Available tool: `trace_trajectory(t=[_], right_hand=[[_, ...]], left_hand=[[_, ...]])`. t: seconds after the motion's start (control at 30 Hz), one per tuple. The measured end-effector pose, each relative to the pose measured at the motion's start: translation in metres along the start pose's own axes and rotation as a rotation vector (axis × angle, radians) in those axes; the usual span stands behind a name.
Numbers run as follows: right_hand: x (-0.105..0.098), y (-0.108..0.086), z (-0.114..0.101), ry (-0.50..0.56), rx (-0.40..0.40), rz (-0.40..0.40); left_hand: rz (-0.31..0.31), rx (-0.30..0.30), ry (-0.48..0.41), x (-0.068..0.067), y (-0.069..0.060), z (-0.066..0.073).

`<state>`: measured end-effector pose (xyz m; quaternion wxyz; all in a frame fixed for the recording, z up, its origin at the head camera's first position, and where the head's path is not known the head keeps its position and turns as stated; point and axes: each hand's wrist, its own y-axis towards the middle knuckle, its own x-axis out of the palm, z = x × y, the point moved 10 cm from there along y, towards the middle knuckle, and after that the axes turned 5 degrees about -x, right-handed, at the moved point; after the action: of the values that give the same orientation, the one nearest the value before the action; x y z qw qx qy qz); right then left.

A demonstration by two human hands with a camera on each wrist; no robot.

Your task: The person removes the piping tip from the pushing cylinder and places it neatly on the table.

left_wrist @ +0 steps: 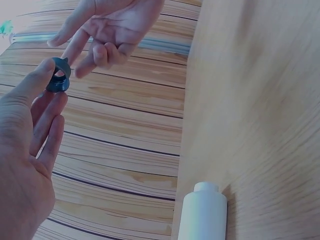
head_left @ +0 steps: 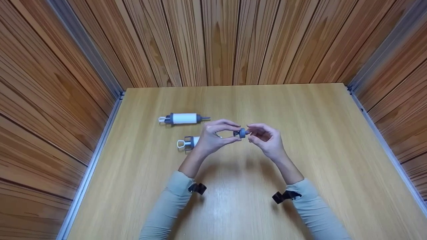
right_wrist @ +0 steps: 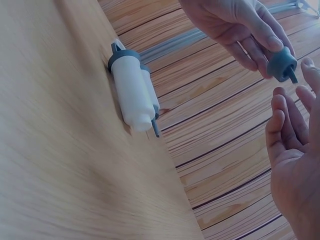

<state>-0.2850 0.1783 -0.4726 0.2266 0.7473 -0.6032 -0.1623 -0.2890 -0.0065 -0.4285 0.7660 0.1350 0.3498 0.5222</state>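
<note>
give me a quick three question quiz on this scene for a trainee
1. How many white, plastic-looking cylinders with loop handles lie on the pale wooden table?
2. Which cylinder has a thin grey nozzle fitted: a) the nearer one, b) the farther one, c) neither?
3. True or false: the left hand pinches the small blue-grey, ring-like cap.

Key: 1. Two; 2. b; 3. True.

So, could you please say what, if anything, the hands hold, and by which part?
The left hand pinches the blue-grey cap by its outer sides; the right hand appears not to grip it.
</note>
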Motion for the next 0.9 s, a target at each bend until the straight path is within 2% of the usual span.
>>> trace_trajectory(t=[0.23, 0.57, 0.9], right_hand=[[0.0012, -0.0008, 0.0030, -0.006, 0.023, 0.022], [0.0065, -0.0020, -0.0002, 0.004, -0.011, 0.006], [0.0027, -0.0019, 0.0005, 0.066, -0.027, 0.027]], left_hand=[[-0.010, -0.002, -0.001, 0.0055, 0.0027, 0.0008], [-0.029, 0.002, -0.029, 0.0095, 0.0032, 0.0012], [0.000, 0.067, -0.027, 0.0079, 0.0039, 0.0069]])
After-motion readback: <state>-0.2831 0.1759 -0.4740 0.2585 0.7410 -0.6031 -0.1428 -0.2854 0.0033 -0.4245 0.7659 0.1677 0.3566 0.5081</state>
